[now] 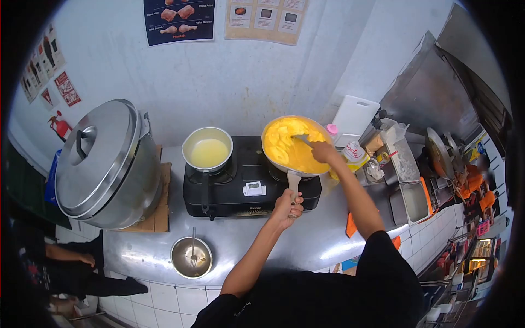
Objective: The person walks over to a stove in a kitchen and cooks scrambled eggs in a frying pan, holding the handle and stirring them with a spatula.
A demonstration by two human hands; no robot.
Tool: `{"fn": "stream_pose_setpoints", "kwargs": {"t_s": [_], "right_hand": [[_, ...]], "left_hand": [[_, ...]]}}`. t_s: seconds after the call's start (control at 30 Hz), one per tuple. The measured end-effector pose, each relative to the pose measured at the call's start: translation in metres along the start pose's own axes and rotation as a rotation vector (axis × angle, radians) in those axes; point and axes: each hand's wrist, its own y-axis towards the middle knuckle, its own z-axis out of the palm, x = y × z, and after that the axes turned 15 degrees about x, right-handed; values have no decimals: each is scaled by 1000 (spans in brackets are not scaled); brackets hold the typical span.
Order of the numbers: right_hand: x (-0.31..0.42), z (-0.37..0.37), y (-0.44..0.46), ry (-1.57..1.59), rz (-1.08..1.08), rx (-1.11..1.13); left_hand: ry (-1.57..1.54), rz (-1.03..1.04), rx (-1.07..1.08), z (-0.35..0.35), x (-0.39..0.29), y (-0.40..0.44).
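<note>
My left hand [287, 206] is wrapped round the handle of a frying pan [293, 182] on the right burner of the stove. Soft yellow egg [280, 139] fills the pan, thick and folded on the left, looser on the right. My right hand [324, 153] grips a grey spatula [302, 138] whose blade dips into the egg. On the left burner stands a saucepan [187, 143] with pale yellow liquid. The black two-burner stove [229, 197] carries a small white digital timer [254, 188] at its front.
A large lidded steel pot [104, 169] stands left on cardboard. Near the counter's front edge is a steel bowl [180, 263] with a fork [193, 249]. To the right are a yellow Sovia pouch [355, 156], a white cutting board [355, 117] and steel containers [414, 201]. Another person [65, 257] is at lower left.
</note>
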Motion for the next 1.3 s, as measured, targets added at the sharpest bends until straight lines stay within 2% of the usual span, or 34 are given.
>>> {"fn": "stream_pose_setpoints", "kwargs": {"t_s": [0.1, 0.17, 0.33, 0.43, 0.5, 0.57, 0.67, 0.77, 0.83, 0.9, 0.97, 1.07, 1.3], "right_hand": [[-25, -51, -27, 82, -60, 106], [-16, -93, -85, -3, -102, 137], [9, -105, -171, -58, -165, 326], [24, -48, -152, -29, -74, 333], [39, -8, -128, -78, -24, 173], [60, 0, -114, -18, 54, 43], [59, 15, -67, 22, 51, -177], [43, 2, -19, 20, 103, -146], [6, -14, 19, -134, 26, -16], [5, -75, -4, -227, 127, 174], [21, -126, -53, -209, 168, 106], [32, -151, -74, -312, 194, -32], [-12, -84, 13, -549, -55, -223]], "left_hand": [[26, -3, 8, -1, -1, -1], [16, 12, 2, -1, -2, 0], [-4, 24, -10, 0, 1, 0], [-11, 17, -15, 2, 3, 2], [-20, 18, -15, 2, 5, 1], [-19, 21, -19, 1, 4, 3], [5, 21, -27, 0, 5, 3], [8, 28, -23, 1, 5, 2], [-1, 31, -19, 0, 7, 0], [-11, 38, -14, 0, 7, 0], [1, 26, -14, -2, 5, 3], [-9, 26, -8, -2, 7, 3], [-9, 54, -29, 2, 11, 1]]}}
